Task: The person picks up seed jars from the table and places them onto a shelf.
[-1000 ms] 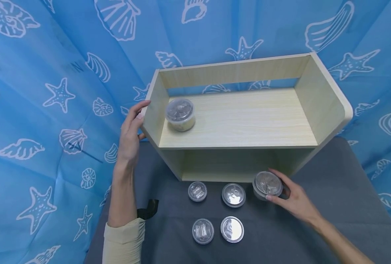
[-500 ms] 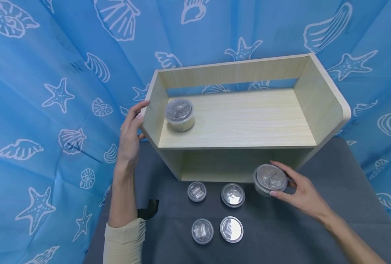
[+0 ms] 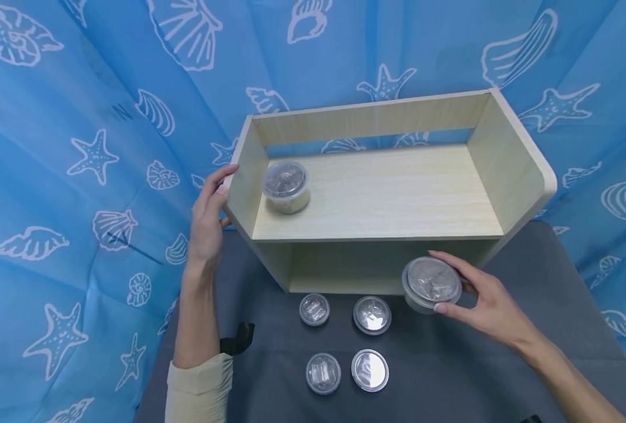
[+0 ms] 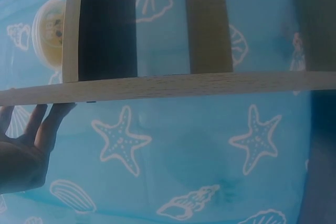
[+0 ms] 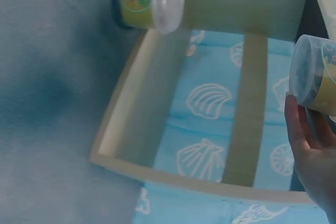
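My right hand point(image 3: 490, 305) grips a round lidded plastic tub point(image 3: 431, 282) by its side, thumb in front and fingers behind. The tub is upright in front of the lower shelf's right part; its clear rim and yellow lower part point(image 5: 328, 90) show in the right wrist view. My left hand point(image 3: 207, 220) rests its fingertips against the outer face of the pale wooden shelf unit's point(image 3: 376, 238) left side panel, as the left wrist view shows. Another lidded tub point(image 3: 286, 188) stands on the upper shelf, close to that panel.
Several smaller lidded tubs stand on the grey cloth in front of the unit: two nearer it point(image 3: 314, 309) point(image 3: 372, 315), two farther forward point(image 3: 323, 373) point(image 3: 370, 371). A blue shell-patterned curtain point(image 3: 96, 235) hangs behind and to the left.
My right hand has raised the tub slightly from its place low in front of the unit, toward the lower shelf's opening. My left hand stays on the panel.
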The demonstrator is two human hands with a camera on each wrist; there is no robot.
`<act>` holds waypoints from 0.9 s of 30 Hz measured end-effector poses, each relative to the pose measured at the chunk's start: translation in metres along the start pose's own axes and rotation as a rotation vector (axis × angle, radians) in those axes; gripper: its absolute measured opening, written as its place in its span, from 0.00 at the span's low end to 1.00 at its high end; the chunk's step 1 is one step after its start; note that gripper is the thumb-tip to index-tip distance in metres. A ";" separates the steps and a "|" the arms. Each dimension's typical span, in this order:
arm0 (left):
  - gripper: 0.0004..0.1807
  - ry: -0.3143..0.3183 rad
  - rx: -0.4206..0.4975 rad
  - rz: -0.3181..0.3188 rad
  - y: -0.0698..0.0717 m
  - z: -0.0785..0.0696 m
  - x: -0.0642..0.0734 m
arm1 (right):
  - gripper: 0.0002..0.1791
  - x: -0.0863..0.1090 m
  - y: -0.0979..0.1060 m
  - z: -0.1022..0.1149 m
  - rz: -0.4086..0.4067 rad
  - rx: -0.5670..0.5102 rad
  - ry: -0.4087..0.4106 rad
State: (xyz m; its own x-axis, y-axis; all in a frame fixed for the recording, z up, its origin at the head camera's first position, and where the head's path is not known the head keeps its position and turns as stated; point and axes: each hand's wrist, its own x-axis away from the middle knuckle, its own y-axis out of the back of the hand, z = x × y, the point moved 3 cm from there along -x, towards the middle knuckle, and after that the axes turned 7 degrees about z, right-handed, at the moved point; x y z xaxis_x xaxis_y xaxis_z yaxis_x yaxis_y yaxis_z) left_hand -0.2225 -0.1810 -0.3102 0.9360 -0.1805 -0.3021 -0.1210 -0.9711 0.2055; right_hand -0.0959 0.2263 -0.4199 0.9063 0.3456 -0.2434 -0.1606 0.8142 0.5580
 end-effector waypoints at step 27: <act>0.23 0.003 0.009 0.003 0.000 0.001 -0.001 | 0.52 -0.048 0.020 0.066 0.071 0.046 0.190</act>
State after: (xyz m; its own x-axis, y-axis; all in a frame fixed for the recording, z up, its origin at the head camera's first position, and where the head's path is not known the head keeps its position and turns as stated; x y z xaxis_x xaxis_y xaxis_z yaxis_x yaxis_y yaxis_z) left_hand -0.2239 -0.1814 -0.3106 0.9367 -0.1825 -0.2988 -0.1263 -0.9720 0.1979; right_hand -0.1165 0.1953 -0.3447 0.8023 0.4870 -0.3453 -0.1997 0.7640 0.6135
